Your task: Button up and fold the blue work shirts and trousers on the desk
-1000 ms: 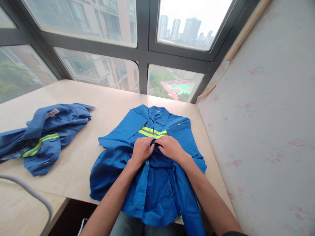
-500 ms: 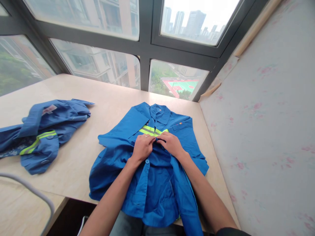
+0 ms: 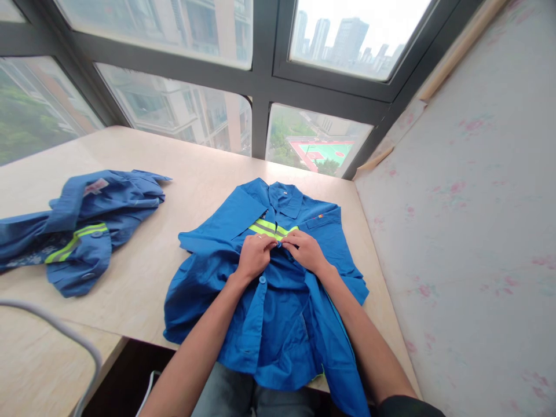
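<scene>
The blue jacket (image 3: 208, 249) lies spread on the table (image 3: 143, 278), under both hands. Its yellow stripe (image 3: 264, 228) sits just beyond the fingertips. On the near side of the stripe, the left hand (image 3: 255, 255) and right hand (image 3: 306, 250) pinch the jacket's front edge, their fingertips almost meeting; the bit between them is too small to make out. Nearer the person than the stripe is a button (image 3: 262, 280); beyond it, the collar (image 3: 291, 200). Well left of the stripe lies a crumpled overall (image 3: 117, 202).
</scene>
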A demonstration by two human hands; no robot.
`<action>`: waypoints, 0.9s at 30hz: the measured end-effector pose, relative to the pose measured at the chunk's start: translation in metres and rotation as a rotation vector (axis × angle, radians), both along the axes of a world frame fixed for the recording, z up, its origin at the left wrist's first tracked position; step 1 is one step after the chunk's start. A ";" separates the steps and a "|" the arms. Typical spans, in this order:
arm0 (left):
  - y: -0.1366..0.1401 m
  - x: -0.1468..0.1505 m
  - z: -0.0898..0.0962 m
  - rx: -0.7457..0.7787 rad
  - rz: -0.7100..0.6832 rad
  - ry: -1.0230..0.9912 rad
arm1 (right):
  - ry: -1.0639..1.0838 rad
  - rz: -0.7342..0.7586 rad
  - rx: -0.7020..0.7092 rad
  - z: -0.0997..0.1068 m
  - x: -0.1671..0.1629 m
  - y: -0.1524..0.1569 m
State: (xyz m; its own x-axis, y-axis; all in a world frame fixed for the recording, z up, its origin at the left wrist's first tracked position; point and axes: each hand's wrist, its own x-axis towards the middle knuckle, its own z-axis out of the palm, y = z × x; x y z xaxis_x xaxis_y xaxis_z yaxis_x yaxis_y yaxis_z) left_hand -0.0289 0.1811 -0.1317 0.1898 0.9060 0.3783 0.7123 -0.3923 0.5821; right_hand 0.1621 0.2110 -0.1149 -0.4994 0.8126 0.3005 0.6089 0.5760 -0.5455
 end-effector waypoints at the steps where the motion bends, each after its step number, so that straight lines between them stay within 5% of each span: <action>1: 0.000 0.000 0.000 0.001 0.002 -0.007 | 0.028 0.001 -0.020 0.000 0.000 0.000; 7: -0.004 0.000 0.001 0.056 -0.011 -0.116 | 0.232 -0.015 -0.129 -0.002 0.003 0.004; 12: -0.007 -0.005 0.005 0.116 0.154 -0.439 | 0.355 -0.144 -0.225 -0.002 0.009 0.010; 21: -0.008 -0.014 0.013 0.078 0.329 -0.895 | 0.483 -0.070 -0.324 0.060 0.080 0.011; 24: -0.011 -0.018 0.018 -0.013 0.334 -0.853 | 0.216 -0.071 -0.453 0.073 0.102 0.006; 27: -0.014 -0.016 0.019 -0.086 0.273 -0.538 | -0.276 -0.177 -0.507 0.080 0.107 -0.002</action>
State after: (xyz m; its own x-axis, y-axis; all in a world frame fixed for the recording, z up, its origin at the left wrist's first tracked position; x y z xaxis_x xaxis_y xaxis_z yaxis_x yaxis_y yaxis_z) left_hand -0.0450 0.1676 -0.1126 -0.2509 0.9267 0.2798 0.3779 -0.1724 0.9097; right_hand 0.2690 0.2094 -0.0347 -0.3482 0.8985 -0.2674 0.8298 0.1626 -0.5338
